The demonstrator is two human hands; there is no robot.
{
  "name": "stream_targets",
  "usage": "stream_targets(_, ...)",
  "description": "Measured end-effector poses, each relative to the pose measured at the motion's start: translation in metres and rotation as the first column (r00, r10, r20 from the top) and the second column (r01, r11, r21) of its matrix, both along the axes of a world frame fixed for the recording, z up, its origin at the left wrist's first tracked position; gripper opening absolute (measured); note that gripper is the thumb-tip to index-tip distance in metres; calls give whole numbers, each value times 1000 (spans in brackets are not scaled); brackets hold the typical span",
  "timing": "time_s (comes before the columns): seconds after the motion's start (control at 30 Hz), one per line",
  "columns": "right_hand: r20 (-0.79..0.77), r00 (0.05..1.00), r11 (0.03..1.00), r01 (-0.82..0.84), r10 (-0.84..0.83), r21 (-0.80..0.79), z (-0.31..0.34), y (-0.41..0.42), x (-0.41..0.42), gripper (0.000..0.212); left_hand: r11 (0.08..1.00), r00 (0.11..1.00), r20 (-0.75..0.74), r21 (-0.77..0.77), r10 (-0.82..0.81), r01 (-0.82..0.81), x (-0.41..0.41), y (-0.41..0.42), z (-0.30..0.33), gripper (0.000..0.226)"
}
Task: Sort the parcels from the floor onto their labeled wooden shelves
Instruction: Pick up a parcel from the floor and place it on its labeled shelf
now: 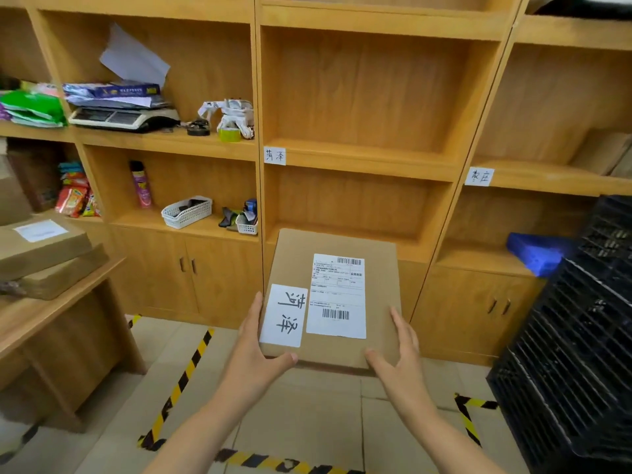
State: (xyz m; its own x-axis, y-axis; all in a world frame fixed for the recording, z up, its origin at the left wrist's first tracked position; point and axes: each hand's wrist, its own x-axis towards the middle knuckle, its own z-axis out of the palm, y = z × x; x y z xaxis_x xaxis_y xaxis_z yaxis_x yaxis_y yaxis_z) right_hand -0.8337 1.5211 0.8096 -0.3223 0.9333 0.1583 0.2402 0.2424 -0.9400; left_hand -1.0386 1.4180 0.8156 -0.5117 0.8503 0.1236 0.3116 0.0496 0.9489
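Facing the wooden shelves [359, 159], a flat brown cardboard parcel [379, 295] with white labels is gripped at its near corners by left hand [254, 357] and right hand [398, 364].

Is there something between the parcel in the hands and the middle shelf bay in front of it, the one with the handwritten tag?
Nothing visible blocks it. The parcel, held by the left hand and right hand, already reaches toward the lower compartment under the shelf tag, and that compartment shows only bare wood.
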Motion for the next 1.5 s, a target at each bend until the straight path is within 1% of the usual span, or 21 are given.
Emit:
stream_targets(0.13, -41, 998, 999, -38, 37, -6, 5, 72, -38, 78, 998, 998, -7, 4, 62, -62, -34, 67, 9, 112)
stream_targets(0.33, -58, 993, 995, -99, 99, 6, 9, 180, -86, 78, 991, 991, -1, 8, 132, -132, -74, 160, 15, 110)
stream_targets(0.67, -15, 984, 983, -180, 180, -20, 1, 267, -161, 76, 986, 986, -11, -16, 165, -165, -150, 237, 1, 112)
stream_targets(0.8, 1, 987, 987, -161, 162, -12, -1, 291, -198, 77, 988, 988, 16, -16, 155, -155, -188, 266, -6, 112)
stream_targets(1.0, 59, 995, 997, -81, 80, 15, 1, 337, -272, 81, 994, 993, 38, 8, 111, -111, -264, 323, -6, 109)
stream_targets(1.13, 87, 995, 997, -44, 38, 69, 9, 372, -335, 83, 998, 998, 51, 55, 24, -27, -334, 366, 3, 103)
stream_targets(1.2, 90, 996, 995, -26, 18, 92, 13, 387, -364, 85, 997, 1000, 21, 80, -20, 18, -367, 385, 11, 98)
stream_targets(1.3, 96, 995, 995, -4, -6, 104, 20, 407, -400, 92, 990, 996, -67, 118, -64, 71, -409, 416, 25, 94)
stream_targets(1.43, 136, 989, 989, 33, -53, 143, 31, 436, -428, 109, 984, 977, -199, 146, -76, 107, -446, 459, 43, 91)
stream_targets(1.5, 180, 982, 981, 28, -63, 192, 42, 453, -435, 116, 978, 972, -218, 163, -90, 127, -459, 481, 54, 90)
